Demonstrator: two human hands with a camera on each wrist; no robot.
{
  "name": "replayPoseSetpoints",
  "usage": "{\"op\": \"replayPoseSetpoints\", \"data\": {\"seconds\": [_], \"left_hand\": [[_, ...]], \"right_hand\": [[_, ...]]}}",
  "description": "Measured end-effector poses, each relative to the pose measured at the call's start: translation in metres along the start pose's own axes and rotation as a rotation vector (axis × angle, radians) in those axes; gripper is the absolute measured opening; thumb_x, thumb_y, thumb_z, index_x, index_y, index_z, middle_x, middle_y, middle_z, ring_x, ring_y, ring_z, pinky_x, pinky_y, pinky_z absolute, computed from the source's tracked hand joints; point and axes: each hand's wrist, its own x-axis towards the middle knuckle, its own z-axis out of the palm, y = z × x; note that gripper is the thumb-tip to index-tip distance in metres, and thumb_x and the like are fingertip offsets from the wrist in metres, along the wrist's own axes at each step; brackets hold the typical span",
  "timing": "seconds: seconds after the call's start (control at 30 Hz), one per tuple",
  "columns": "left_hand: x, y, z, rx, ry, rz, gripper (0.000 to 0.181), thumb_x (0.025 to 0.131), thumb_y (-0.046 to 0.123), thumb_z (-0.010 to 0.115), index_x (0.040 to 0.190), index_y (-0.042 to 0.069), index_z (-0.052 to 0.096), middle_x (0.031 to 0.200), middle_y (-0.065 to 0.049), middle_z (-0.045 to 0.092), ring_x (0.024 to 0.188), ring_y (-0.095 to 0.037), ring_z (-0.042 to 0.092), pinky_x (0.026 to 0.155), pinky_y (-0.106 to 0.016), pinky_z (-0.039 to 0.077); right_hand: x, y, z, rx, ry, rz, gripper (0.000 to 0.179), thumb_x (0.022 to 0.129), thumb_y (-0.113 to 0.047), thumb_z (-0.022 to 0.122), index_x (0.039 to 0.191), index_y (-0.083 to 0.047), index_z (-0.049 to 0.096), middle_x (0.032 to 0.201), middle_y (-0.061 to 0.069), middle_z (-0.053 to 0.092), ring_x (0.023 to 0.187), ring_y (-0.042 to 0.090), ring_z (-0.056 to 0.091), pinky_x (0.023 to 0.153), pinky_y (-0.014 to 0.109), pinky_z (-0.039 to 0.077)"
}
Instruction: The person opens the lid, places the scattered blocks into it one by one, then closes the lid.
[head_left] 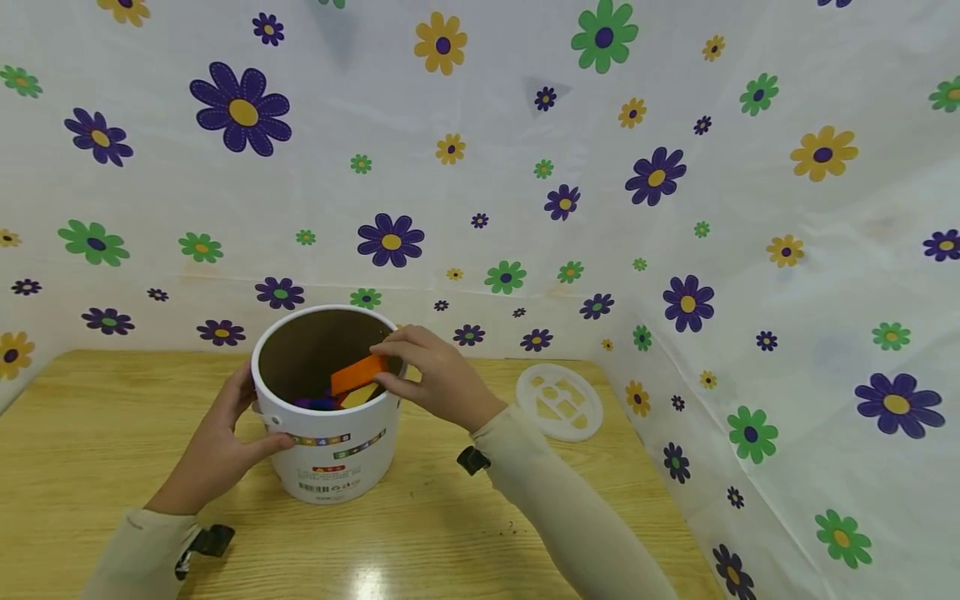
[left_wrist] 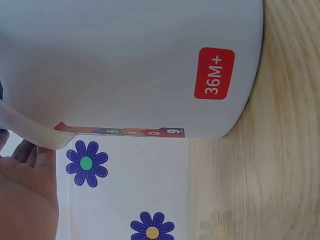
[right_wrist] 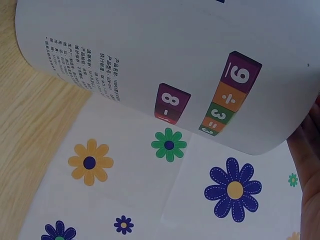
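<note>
A white bucket (head_left: 337, 467) with printed number tiles stands upright on the table, its top uncovered. My left hand (head_left: 225, 446) holds its left side, thumb on the front wall and fingers round the far side; in the left wrist view this hand (left_wrist: 27, 195) is beside the pale handle (left_wrist: 35, 132). Over the right rim reaches my right hand (head_left: 438, 375), pinching an orange block (head_left: 358, 374) between thumb and fingers inside the mouth. Below it lie a yellow piece (head_left: 359, 396) and purple pieces (head_left: 318, 403). The bucket's front wall hides the lower contents.
A round white lid (head_left: 559, 402) with cut-out shapes lies on the wooden table (head_left: 465, 500), right of the bucket. Flower-printed white sheeting (head_left: 495, 242) rises behind the table and along its right side. Dark bands (head_left: 474, 459) are worn at both wrists.
</note>
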Motion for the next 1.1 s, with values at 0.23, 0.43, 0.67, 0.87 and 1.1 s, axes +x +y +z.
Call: {"op": "replayPoseSetpoints", "data": {"seconds": [0.23,0.43,0.67,0.87,1.1], "left_hand": [[0.002,0.001,-0.001,-0.009,-0.002,-0.021,0.112,0.085,0.013,0.087,0.166,0.037,0.013,0.166,-0.008,0.029,0.143,-0.038,0.035,0.113,-0.077,0.028],[0.001,0.000,-0.001,-0.003,-0.001,-0.017,0.112,0.085,0.013,0.087,0.166,0.038,0.013,0.166,-0.008,0.030,0.143,-0.021,0.036,0.113,-0.077,0.029],[0.000,-0.001,-0.001,-0.006,0.000,-0.009,0.113,0.085,0.012,0.087,0.166,0.037,0.012,0.166,-0.010,0.030,0.145,-0.020,0.036,0.113,-0.079,0.027],[0.000,0.001,-0.001,-0.018,-0.004,-0.007,0.113,0.084,0.012,0.087,0.166,0.035,0.013,0.166,-0.012,0.030,0.143,-0.048,0.034,0.111,-0.080,0.027],[0.001,0.001,0.000,-0.024,-0.008,-0.011,0.112,0.085,0.013,0.087,0.166,0.035,0.013,0.166,-0.012,0.029,0.144,-0.048,0.033,0.111,-0.080,0.027]], "right_hand": [[-0.002,0.003,0.002,0.048,-0.002,0.023,0.026,0.095,-0.010,0.075,0.121,-0.002,0.073,0.118,0.006,0.068,0.104,0.014,0.064,0.093,0.011,0.051],[-0.007,0.007,0.000,0.039,0.015,0.031,0.031,0.094,-0.014,0.077,0.123,-0.003,0.072,0.120,0.007,0.069,0.111,0.016,0.064,0.103,0.016,0.050],[-0.023,0.017,-0.010,-0.008,0.046,0.058,0.034,0.093,-0.015,0.079,0.124,-0.003,0.072,0.120,0.008,0.068,0.114,0.019,0.064,0.103,0.021,0.052],[-0.053,0.033,-0.019,-0.022,0.056,0.172,0.036,0.093,-0.017,0.080,0.126,-0.004,0.071,0.122,0.008,0.069,0.115,0.021,0.066,0.101,0.030,0.057],[-0.105,0.064,-0.031,0.011,0.064,0.394,0.037,0.095,-0.016,0.077,0.131,-0.007,0.069,0.122,0.006,0.067,0.106,0.023,0.066,0.090,0.040,0.061]]}}
